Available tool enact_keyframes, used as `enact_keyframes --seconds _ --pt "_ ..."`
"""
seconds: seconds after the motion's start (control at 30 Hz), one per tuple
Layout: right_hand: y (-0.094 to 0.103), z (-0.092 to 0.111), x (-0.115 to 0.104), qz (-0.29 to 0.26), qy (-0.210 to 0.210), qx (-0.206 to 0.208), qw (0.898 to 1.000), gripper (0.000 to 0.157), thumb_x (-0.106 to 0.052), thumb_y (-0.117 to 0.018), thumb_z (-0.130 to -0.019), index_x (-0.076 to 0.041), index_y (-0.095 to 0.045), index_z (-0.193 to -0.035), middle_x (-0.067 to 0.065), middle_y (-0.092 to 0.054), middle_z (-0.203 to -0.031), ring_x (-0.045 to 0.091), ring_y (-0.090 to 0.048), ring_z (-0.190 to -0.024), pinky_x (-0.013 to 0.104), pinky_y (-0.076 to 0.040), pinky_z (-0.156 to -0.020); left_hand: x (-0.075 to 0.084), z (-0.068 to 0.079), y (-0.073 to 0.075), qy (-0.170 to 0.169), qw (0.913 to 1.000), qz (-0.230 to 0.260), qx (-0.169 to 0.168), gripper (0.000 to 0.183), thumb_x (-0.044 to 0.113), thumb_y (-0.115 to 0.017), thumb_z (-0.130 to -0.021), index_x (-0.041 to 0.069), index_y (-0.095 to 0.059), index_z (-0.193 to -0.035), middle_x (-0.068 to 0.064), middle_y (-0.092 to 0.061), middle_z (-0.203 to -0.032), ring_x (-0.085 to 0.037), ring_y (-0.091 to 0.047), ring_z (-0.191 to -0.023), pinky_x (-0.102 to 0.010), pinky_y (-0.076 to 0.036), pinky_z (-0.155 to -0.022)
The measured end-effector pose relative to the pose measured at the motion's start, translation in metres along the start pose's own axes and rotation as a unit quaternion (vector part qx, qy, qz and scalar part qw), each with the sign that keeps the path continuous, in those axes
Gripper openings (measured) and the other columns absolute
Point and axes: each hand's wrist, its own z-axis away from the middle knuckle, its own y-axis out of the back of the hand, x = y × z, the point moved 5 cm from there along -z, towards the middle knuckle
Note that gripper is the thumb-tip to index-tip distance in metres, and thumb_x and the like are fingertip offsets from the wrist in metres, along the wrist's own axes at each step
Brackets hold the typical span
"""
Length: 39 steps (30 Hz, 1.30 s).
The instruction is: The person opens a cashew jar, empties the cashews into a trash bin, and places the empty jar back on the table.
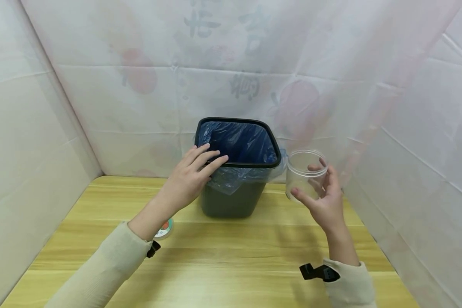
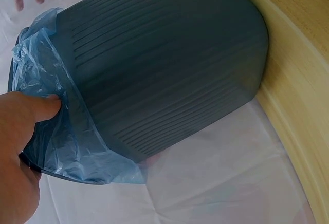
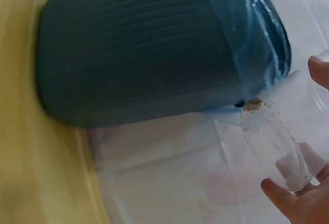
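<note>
A dark grey-green trash bin point(image 1: 231, 196) with a black rim stands upright, lined with a translucent blue plastic bag point(image 1: 250, 141) folded over the rim. My left hand point(image 1: 190, 175) grips the rim at its near left corner, fingers over the edge and thumb point(image 2: 43, 107) pressing the bag outside. Right of the bin, my right hand point(image 1: 329, 201) holds a clear, open-topped plastic jar point(image 1: 302, 177) above the table. Brown crumbs point(image 3: 253, 105) cling around the jar's bottom edge in the right wrist view. The bin's floor is hidden.
On the wooden table point(image 1: 215, 265), a round, flat item point(image 1: 165, 229) with a coloured label is partly covered by the left forearm. White fabric walls point(image 1: 158, 94) enclose the back and both sides, close behind the bin.
</note>
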Motion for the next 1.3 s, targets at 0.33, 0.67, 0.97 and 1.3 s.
enact_keyframes --seconds 0.33,0.67,0.97,1.3 --pt "-0.006 0.018 0.026 0.010 -0.021 -0.010 1.000 0.108 0.006 -0.081 -0.076 -0.030 -0.020 -0.158 0.010 -0.049 -0.139 0.007 -0.054 -0.122 0.017 -0.040 -0.104 0.000 -0.001 -0.002 0.002 1.0000 0.002 -0.003 0.077 0.000 -0.080 -0.082 0.019 -0.047 -0.149 -0.013 -0.052 -0.143 -0.037 -0.038 -0.142 -0.056 -0.030 -0.116" --pt "-0.013 0.034 0.056 0.027 -0.073 -0.033 0.996 0.101 -0.006 -0.083 -0.081 -0.027 -0.019 -0.156 0.008 -0.045 -0.140 0.012 -0.050 -0.127 0.021 -0.038 -0.108 -0.001 -0.001 -0.002 -0.005 0.9999 0.000 0.011 0.077 -0.001 -0.081 -0.080 0.018 -0.049 -0.148 -0.014 -0.053 -0.141 -0.038 -0.040 -0.141 -0.058 -0.035 -0.112" --pt "-0.014 0.040 0.077 0.044 -0.089 -0.051 0.994 0.101 -0.011 -0.082 -0.083 -0.029 -0.017 -0.158 0.013 -0.042 -0.142 0.027 -0.044 -0.133 0.055 -0.032 -0.114 0.000 0.000 -0.002 -0.005 1.0000 0.000 0.008 0.078 0.000 -0.082 -0.079 0.018 -0.049 -0.147 -0.014 -0.053 -0.141 -0.037 -0.039 -0.141 -0.058 -0.034 -0.113" --pt "-0.013 0.045 0.094 0.049 -0.120 -0.068 0.989 0.102 -0.019 -0.081 -0.085 -0.030 -0.012 -0.159 0.018 -0.039 -0.147 0.036 -0.039 -0.137 0.060 -0.029 -0.114 -0.001 -0.001 -0.002 -0.005 0.9999 0.001 0.010 0.078 0.000 -0.081 -0.080 0.018 -0.049 -0.148 -0.013 -0.053 -0.141 -0.037 -0.039 -0.142 -0.057 -0.034 -0.113"
